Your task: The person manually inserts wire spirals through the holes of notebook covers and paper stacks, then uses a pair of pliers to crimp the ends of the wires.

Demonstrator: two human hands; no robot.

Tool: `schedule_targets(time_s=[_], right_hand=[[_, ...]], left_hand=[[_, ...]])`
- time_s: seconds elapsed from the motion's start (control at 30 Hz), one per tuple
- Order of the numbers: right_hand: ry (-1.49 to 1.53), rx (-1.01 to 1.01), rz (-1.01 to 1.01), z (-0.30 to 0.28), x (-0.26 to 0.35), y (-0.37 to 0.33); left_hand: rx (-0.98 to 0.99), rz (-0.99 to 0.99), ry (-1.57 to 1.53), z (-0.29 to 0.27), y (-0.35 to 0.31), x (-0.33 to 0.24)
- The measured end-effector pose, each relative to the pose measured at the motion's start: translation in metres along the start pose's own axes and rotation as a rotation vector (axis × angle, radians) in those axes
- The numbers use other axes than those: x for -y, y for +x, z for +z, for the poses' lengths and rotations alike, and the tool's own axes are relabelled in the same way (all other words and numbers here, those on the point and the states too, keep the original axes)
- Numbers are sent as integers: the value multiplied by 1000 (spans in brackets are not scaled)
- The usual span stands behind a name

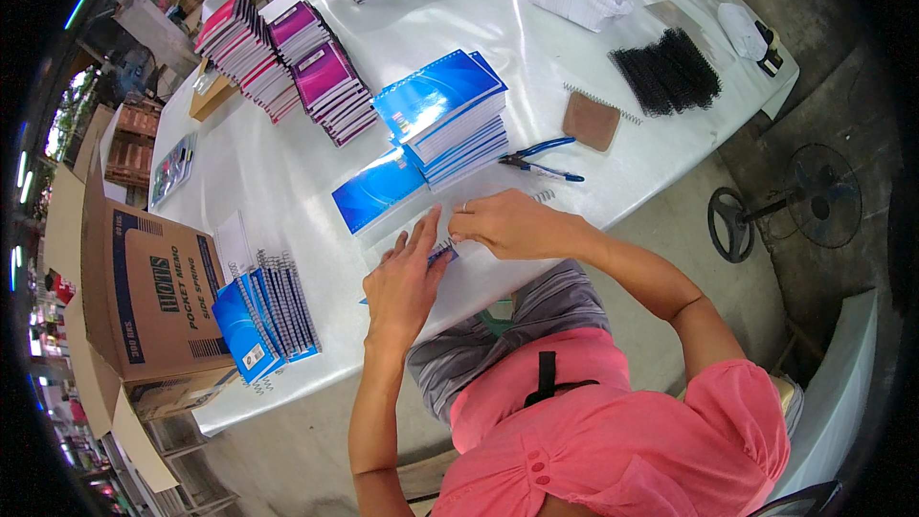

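Observation:
At the table's near edge my left hand (402,278) grips a small notebook, mostly hidden beneath it; a blue corner shows below the palm. My right hand (507,225) is closed in a pinch beside it, on a metal spiral wire (545,196) whose loose end sticks out past the knuckles. Just beyond my hands stands a stack of blue-covered notebooks (459,124), with one blue notebook (380,193) lying at its left foot. Blue-handled pliers (544,146) and a blue-and-white pen-like tool (555,173) lie to the right of that stack.
Finished-looking spiral notebooks (263,316) lie at left by an open cardboard box (163,287). Pink and purple notebook stacks (330,77) stand farther back. A brown square pad (592,122) and a heap of black coils (665,74) lie at right. A fan (823,196) stands beyond the table.

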State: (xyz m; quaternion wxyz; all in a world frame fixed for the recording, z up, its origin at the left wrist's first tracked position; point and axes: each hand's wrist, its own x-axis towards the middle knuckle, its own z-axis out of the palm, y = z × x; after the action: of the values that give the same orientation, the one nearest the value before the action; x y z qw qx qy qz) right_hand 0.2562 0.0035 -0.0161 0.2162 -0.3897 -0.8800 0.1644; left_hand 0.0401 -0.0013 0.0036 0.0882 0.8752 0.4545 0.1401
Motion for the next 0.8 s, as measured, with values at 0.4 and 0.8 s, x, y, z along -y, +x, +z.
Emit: schedule_targets(time_s=[0.4,0.8], right_hand=[[61,-325,122,-70,-72,-43],[-317,-22,616,-98,-150,-109]], left_hand=[[572,49,-125,-33,-1,4],[311,167,-109,-6,-15,16]])
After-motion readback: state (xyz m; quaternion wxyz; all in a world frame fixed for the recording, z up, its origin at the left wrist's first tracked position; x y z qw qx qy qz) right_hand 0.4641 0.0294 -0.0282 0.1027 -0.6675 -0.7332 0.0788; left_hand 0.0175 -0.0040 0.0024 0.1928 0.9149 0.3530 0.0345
